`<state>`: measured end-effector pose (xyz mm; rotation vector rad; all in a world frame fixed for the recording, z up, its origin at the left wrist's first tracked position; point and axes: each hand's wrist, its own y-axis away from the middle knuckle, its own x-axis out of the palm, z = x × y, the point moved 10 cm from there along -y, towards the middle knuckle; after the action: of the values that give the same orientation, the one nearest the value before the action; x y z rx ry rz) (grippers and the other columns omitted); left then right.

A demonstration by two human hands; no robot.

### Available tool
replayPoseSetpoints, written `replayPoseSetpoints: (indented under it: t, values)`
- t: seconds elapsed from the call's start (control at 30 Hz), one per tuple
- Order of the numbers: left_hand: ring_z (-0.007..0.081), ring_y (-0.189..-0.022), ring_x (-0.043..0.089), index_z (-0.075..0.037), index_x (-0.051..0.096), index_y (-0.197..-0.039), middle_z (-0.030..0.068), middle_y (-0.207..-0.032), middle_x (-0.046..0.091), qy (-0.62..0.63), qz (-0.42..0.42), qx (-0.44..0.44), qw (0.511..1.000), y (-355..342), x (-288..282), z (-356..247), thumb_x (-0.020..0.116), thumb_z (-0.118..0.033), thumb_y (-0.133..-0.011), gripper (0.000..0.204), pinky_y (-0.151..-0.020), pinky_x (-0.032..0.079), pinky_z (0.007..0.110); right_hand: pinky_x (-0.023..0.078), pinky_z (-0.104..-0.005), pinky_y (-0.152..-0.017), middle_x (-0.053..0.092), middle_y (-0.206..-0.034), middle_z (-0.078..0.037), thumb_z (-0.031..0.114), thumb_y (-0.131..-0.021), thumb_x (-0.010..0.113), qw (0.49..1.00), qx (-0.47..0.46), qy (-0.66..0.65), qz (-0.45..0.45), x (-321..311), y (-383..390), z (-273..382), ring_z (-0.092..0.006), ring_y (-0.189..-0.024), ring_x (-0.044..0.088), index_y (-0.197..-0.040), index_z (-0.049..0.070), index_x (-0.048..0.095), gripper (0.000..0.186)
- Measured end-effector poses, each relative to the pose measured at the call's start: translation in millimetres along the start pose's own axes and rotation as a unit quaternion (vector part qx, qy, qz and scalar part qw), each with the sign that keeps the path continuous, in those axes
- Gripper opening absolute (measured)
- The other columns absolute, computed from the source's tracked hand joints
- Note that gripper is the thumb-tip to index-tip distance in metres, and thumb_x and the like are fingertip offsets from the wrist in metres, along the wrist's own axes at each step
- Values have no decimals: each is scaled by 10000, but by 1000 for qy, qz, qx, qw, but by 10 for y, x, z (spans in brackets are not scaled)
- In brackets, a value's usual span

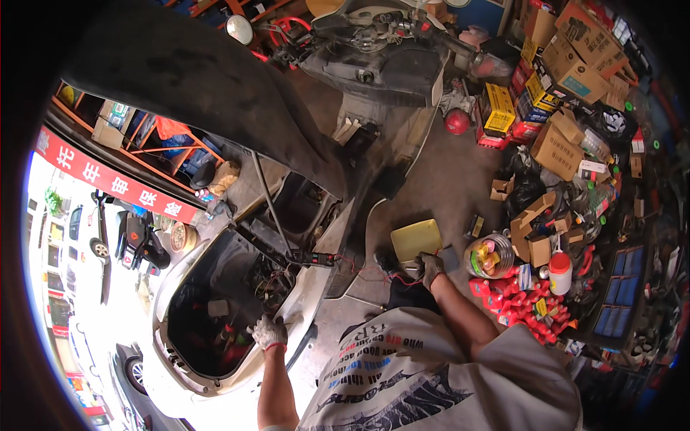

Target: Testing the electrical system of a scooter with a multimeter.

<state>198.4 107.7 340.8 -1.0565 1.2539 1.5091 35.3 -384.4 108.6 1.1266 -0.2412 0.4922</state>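
My left hand, in a white knit glove, rests at the rim of the scooter's open under-seat compartment. Its fingers are slightly apart, and nothing shows in them. Loose wires run inside the compartment. On the scooter's frame sits a small black device with thin red wires leading right. My right hand, in a darker, soiled glove, is closed beside a yellow tray. What it grips is too small to make out; the red wires pass close to it.
The raised black seat stands over the compartment, with a metal prop rod below. Handlebars and dash lie ahead. On the right are a clear jar, red bottles, a white bottle and stacked cartons.
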Motion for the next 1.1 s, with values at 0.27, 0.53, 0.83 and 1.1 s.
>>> replayPoseSetpoints:
  t: [0.27,0.53,0.83,1.1]
  values:
    - [339,-1099,564,-45,602,-1092,197,-1068,635,4,-25,7,1000,76,-91,-76,604,-329,-870,361,-1062,290,474,315,-271,-354,540,-634,-18,165,-935,541,999,-10,48,-23,-164,-238,-46,-132,-404,410,-864,133,564,81]
    - [348,-1071,570,-47,617,-1039,193,-1037,641,33,-35,-9,999,76,-85,1,623,-304,-853,317,-1079,260,493,320,-281,-339,590,-639,-25,188,-926,573,994,-11,101,-45,-13,62,70,-141,-388,428,-875,148,598,69]
    - [343,-1085,567,-51,617,-1030,189,-1043,639,48,-37,-16,998,64,-69,7,623,-300,-856,303,-1105,231,502,313,-296,-348,582,-636,-9,211,-928,571,988,7,121,-92,63,220,152,-136,-383,407,-870,168,602,78]
    - [341,-1083,568,-49,617,-1029,191,-1045,640,37,-37,-16,999,59,-73,-14,611,-300,-865,300,-1103,234,504,313,-302,-344,587,-638,-13,196,-923,561,990,20,123,-73,-25,-104,12,-138,-375,412,-884,169,601,62]
